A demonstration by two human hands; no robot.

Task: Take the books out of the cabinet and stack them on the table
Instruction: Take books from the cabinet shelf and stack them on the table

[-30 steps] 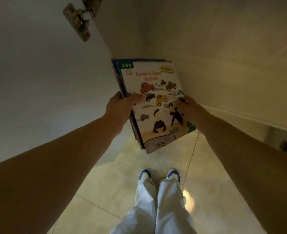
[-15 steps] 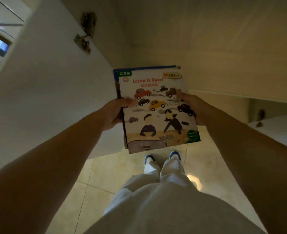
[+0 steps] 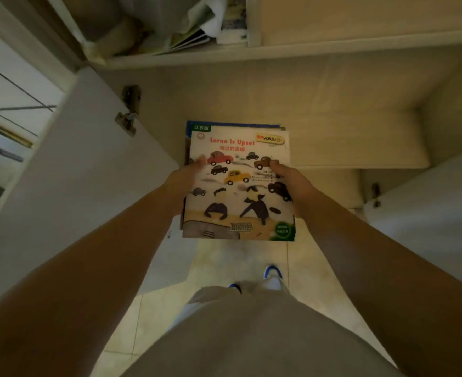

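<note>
Head view, looking down. I see a small stack of books (image 3: 238,183) held flat in the air in front of the cabinet (image 3: 333,110), above the floor (image 3: 306,268), clear of the shelves.

Materials: the cabinet is smooth pale board with square edges. Its left door (image 3: 75,172) stands open, flat and matte, with a dull metal hinge (image 3: 128,115) at its inner edge. A second pale door (image 3: 428,213) shows at right with another small metal fitting (image 3: 376,195). The floor is glossy cream tile with thin grout lines.

The stack: thin paperbacks, glossy covers, rectangular, edges not quite flush (a blue cover peeks out along the top and left side). The top cover is white with red lettering, "Lorna is Upset", a green tab in its upper left corner, a yellow label upper right, little cars in red, yellow, brown and black, and two dark-clothed figures on a sandy band. A green badge sits at the lower right corner.

Hands: the left hand (image 3: 182,183) grips the stack's left edge, thumb lying on the cover. The right hand (image 3: 292,183) grips the right edge, thumb on top near the brown car. The fingers beneath are hidden.

On the upper shelf (image 3: 197,54), loose papers and thin booklets (image 3: 186,36) lie in a slumped, crumpled heap.

Below: pale loose trousers (image 3: 251,336) and white shoes with blue toes (image 3: 272,272).
</note>
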